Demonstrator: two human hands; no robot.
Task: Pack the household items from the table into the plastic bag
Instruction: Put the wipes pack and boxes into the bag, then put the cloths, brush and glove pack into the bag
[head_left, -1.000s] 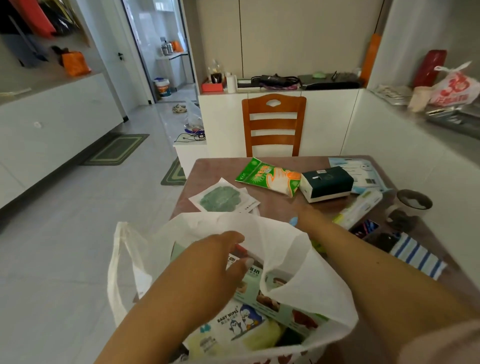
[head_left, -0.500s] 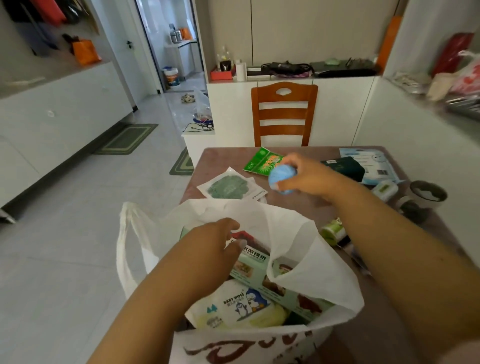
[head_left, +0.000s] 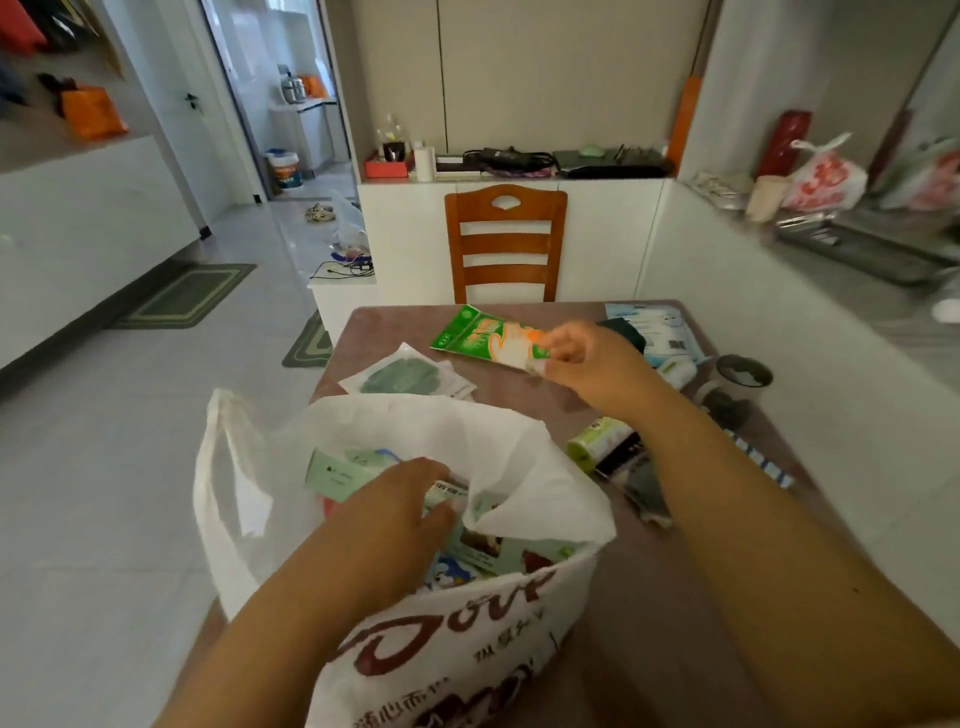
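Observation:
A white plastic bag (head_left: 405, 639) with dark red print stands open at the table's near edge. Inside it show a pale green box (head_left: 337, 474) and a wipes pack with a penguin (head_left: 451, 570). My left hand (head_left: 387, 512) reaches into the bag's mouth, fingers curled at its folded inner rim. My right hand (head_left: 589, 366) is further back over the table and pinches the right end of a green and orange glove packet (head_left: 480, 336), which lies flat.
On the brown table (head_left: 649, 597) lie a clear-wrapped green mask packet (head_left: 410, 376), a blue-white packet (head_left: 655, 326), a white-green roll (head_left: 597, 446), a striped cloth (head_left: 759, 458) and a small bowl (head_left: 744, 373). A wooden chair (head_left: 505, 244) stands behind; a white wall runs along the right.
My right hand held a small blue round thing half a second ago; that thing no longer shows, and the hand now pinches the glove packet. My left hand stayed in the bag's mouth.

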